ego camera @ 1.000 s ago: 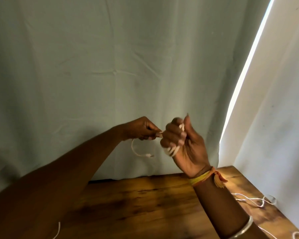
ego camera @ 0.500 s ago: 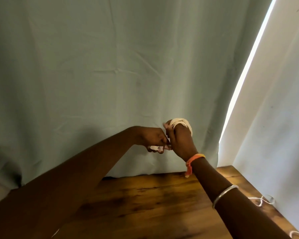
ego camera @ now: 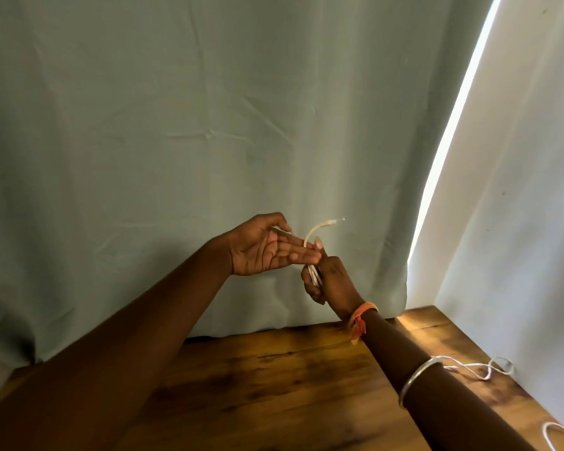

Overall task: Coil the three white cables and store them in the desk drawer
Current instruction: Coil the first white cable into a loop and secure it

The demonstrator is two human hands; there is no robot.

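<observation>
Left hand (ego camera: 261,250) has been opened flat; coiled white cable (ego camera: 314,275) is gripped by right hand (ego camera: 332,283) at its four o'clock.

Pretty sure home room, desk corner. Worn wood desk (ego camera: 274,385) pushed up against pale green curtain (ego camera: 209,125), daylight slit (ego camera: 453,131) at curtain edge, plain white wall (ego camera: 518,222) on right. Loose white cable (ego camera: 476,369) lying on desk.
</observation>
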